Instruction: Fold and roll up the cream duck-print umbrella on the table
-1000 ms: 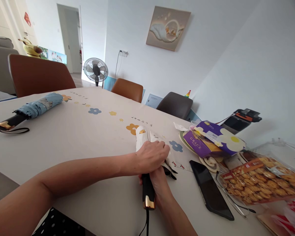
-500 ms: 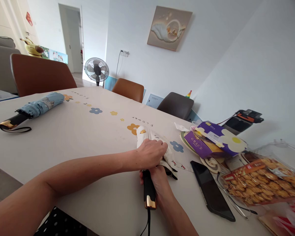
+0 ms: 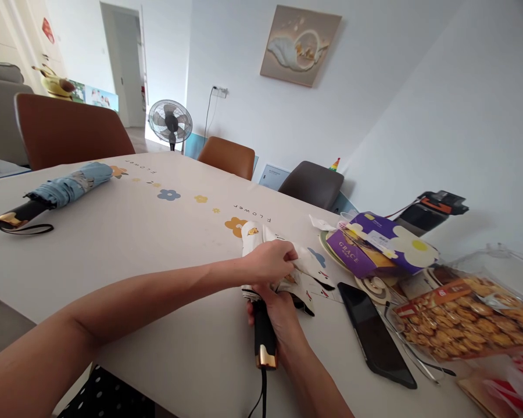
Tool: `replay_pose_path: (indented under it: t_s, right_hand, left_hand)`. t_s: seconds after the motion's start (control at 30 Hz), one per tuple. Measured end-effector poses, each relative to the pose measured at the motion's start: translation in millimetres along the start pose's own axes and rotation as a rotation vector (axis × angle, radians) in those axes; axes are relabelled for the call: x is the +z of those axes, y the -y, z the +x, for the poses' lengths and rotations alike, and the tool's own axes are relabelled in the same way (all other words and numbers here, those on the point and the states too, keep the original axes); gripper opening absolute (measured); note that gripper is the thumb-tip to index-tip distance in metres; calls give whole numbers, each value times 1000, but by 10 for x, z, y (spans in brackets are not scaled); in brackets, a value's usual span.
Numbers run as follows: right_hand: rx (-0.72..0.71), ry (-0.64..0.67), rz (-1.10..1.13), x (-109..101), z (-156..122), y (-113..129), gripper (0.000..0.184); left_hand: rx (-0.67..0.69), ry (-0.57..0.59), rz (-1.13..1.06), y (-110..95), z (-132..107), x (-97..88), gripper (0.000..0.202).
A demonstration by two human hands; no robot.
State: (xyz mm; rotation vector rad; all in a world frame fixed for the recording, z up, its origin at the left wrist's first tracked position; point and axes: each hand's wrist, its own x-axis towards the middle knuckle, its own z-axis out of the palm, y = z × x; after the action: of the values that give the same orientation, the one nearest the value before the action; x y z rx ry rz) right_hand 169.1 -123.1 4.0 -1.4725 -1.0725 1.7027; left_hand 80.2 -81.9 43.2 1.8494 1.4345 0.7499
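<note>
Both the left hand [image 3: 271,261] and the right hand [image 3: 283,316] were on a white umbrella [image 3: 253,238], whose black handle [image 3: 264,331] pointed toward the person at the near side of the desk [image 3: 157,247]. The right hand was wrapped around it where the fabric met the handle, its thumb lying across the gathered cloth. Just beyond, the left hand had its fingers curled, pinching a fold of the canopy, while loose flaps fanned out to the right. Gold-coloured trim finished the handle's end, and a black wrist strap [image 3: 264,389] hung from it. Well apart on the left lay a light blue umbrella [image 3: 76,186] with its fabric bundled. To the right of the hands were a black smartphone [image 3: 377,337], a purple box [image 3: 353,255] marked GRACE and a clear pack of cookies [image 3: 466,319]. Past the far edge stood an electric fan [image 3: 171,122] and a dark grey chair [image 3: 311,186].
</note>
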Motion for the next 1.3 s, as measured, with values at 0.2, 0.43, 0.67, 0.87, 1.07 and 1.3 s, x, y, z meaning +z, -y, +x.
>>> replay_pose_path:
  t_s: [0.2, 0.43, 0.67, 0.87, 1.07, 1.3]
  right_hand:
    - [-4, 1, 14, -3, 9, 0, 18]
    - [-15, 23, -8, -19, 2, 9, 24]
    - [-19, 30, 68, -16, 6, 29, 26]
    - [-17, 92, 278, -42, -1, 47, 31]
    - [-3, 200, 367, -114, 65, 31, 43]
    - [22, 83, 115, -81, 123, -25, 30]
  left_hand:
    - [2, -14, -54, 68, 19, 86, 11]
    - [141, -253, 423, 6, -24, 45, 20]
    - [224, -370, 620, -8, -23, -51, 29]
    - [142, -484, 626, 16, -7, -243, 29]
    - [90, -496, 581, 17, -21, -355, 23]
    - [84, -477, 695, 5, -15, -370, 19]
